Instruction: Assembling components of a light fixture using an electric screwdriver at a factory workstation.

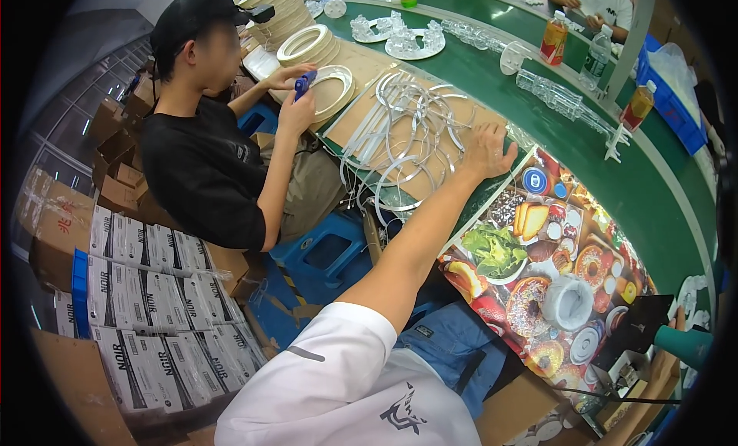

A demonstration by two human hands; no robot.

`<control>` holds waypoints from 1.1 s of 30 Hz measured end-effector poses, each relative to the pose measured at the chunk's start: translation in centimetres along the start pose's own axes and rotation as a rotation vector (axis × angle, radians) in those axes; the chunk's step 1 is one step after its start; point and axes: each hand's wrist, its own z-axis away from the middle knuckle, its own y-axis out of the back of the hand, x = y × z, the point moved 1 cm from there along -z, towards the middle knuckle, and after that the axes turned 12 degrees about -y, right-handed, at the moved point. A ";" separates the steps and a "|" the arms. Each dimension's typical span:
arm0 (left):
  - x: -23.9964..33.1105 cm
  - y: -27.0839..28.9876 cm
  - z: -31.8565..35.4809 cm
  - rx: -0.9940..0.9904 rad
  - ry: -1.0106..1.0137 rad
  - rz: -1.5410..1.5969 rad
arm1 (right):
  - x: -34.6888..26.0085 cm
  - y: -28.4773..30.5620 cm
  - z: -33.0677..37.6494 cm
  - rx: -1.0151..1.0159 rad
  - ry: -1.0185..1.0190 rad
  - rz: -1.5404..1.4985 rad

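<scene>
While reaching out, left hand [486, 154] flat and released on heap of white rings [407, 134] on surface [615, 177]; none lifted yet; right hand unseen.

White short-sleeved shirt with dark emblem, blue denim trousers.

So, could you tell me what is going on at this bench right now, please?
The person's left hand reaches out over a pile of white curved plastic strips on a brown board at the edge of the green table. The right hand is at the frame's edge by a teal tool. A co-worker beside them holds a blue tool over white rings.
</scene>
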 end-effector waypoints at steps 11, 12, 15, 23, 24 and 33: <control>-0.2 -0.5 -0.4 -0.001 -0.003 0.001 | 1.5 0.3 0.1 0.111 0.608 0.401; -0.1 -0.4 -0.5 0.014 -0.017 -0.003 | 1.6 0.1 0.1 0.109 0.576 0.363; -0.2 -0.4 0.1 -0.004 -0.011 0.007 | 1.7 -0.5 0.4 0.105 0.479 0.252; 0.1 0.0 -0.1 -0.022 -0.002 -0.008 | -4.2 -1.2 0.6 0.099 0.200 -0.034; 0.1 0.2 0.0 -0.043 0.020 -0.021 | -4.8 -1.4 0.6 0.100 0.170 -0.074; -0.2 0.0 0.4 -0.031 0.026 -0.008 | 10.0 -4.3 -1.4 0.087 -0.086 -0.304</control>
